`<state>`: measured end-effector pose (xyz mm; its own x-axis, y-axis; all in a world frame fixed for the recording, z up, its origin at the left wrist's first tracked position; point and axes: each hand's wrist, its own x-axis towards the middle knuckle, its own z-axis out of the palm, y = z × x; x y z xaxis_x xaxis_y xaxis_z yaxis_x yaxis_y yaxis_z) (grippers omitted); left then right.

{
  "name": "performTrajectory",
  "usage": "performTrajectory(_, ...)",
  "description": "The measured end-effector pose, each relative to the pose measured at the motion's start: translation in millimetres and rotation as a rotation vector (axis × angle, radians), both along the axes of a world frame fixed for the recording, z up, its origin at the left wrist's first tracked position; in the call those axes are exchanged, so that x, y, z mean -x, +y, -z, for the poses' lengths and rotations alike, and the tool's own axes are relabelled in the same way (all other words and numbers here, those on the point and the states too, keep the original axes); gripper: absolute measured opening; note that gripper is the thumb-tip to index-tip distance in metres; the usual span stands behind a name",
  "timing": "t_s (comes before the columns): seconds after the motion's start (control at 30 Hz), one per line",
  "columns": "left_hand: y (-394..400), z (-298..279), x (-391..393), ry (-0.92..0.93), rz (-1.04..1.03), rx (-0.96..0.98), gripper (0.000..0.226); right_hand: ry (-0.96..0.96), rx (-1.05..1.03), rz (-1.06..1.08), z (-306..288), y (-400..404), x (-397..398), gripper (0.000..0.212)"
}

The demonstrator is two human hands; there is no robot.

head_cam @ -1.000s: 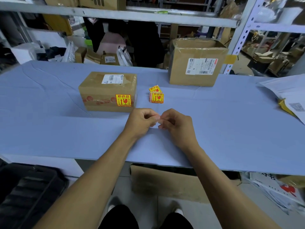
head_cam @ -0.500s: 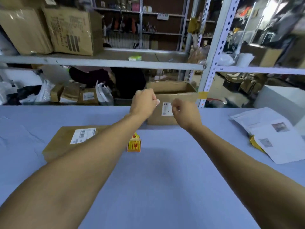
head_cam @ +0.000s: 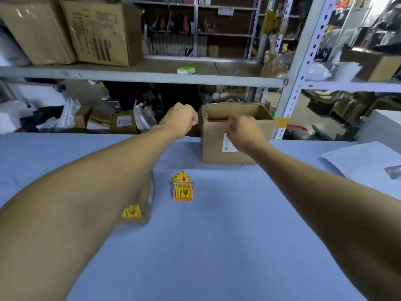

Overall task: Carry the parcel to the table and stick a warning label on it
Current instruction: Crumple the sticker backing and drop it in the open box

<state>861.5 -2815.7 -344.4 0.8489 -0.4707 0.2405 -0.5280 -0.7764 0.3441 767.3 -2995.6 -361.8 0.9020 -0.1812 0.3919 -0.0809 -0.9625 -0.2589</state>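
Head view: we find both arms stretched over the table (head_cam: 217,257). Left hand (head_cam: 181,120) and right hand (head_cam: 245,133) are curled into loose fists; whether they pinch anything we cannot tell. The parcel (head_cam: 145,198), brown cardboard, sits below the left fingers, mostly behind that forearm, a yellow label (head_cam: 131,211) on its side. A label stack (head_cam: 183,191), glossy squares, lies nearer us than both fists. We judge labelling done; hands should withdraw.
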Motion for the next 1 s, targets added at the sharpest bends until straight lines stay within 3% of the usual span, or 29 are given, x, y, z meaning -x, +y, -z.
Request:
performTrajectory(0.1,75,9,29,0.037,-0.031,-0.099,0.045,0.029,-0.082,-0.071,12,51,17,0.022)
performTrajectory(0.2,155,25,62,0.009,-0.041,-0.065,0.05,0.121,-0.246,-0.183,33,110,39,0.028)
performTrajectory(0.3,241,58,77,0.171,-0.194,0.003,0.07,0.232,-0.438,-0.32,62,160,64,0.06)
performTrajectory(0.4,299,80,99,0.385,-0.249,0.221,0.088,0.306,-0.441,-0.362,83,194,75,0.086)
performTrajectory(0.5,306,94,119,0.504,-0.13,0.322,0.088,0.321,-0.401,-0.375,90,220,76,0.092)
performTrajectory(0.63,286,109,133,0.402,-0.135,0.467,0.085,0.232,-0.505,-0.298,91,231,93,0.074)
performTrajectory(0.83,243,97,176,0.321,-0.061,0.522,0.074,0.148,-0.648,-0.177,68,183,159,0.063)
performTrajectory(1.0,206,102,235,0.357,0.017,0.53,0.074,0.118,-0.639,-0.106,64,147,227,0.056)
